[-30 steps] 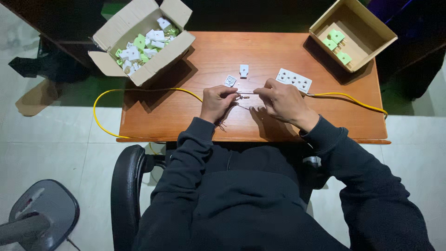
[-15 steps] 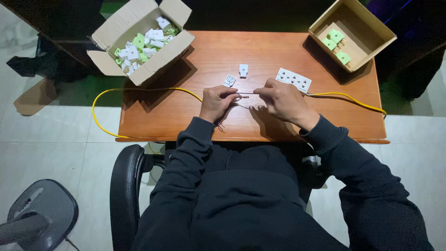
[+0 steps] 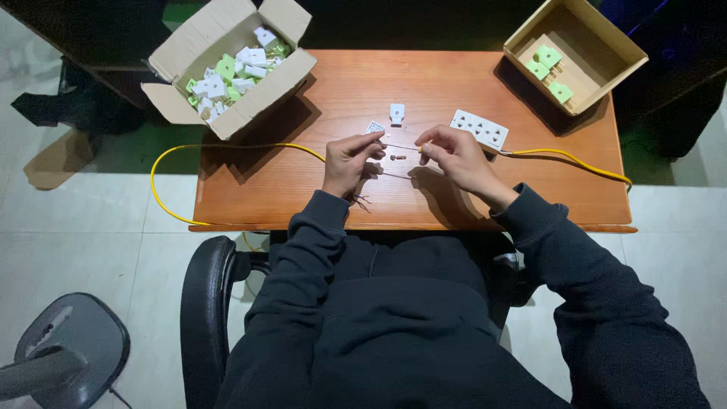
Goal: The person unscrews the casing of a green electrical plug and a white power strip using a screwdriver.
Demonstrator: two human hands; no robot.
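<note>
My left hand [image 3: 350, 160] and my right hand [image 3: 453, 157] are over the middle of the wooden table [image 3: 318, 189], both pinching the bare end of a yellow cable [image 3: 227, 148]. Thin wire strands run between my fingertips. The cable runs off left in a loop and off right past a white socket strip [image 3: 479, 129]. Small white plug parts [image 3: 396, 113] and a tiny dark piece [image 3: 397, 157] lie just beyond my hands.
An open cardboard box [image 3: 227, 72] at the back left holds several white and green plugs. Another box [image 3: 579, 53] at the back right holds a few green plugs. A black chair [image 3: 208, 303] is under me; a grey stool base [image 3: 72, 352] stands on the tiled floor.
My hands have drawn slightly apart, so the thin wire strands between them are now exposed. The cable and the boxes have not moved.
</note>
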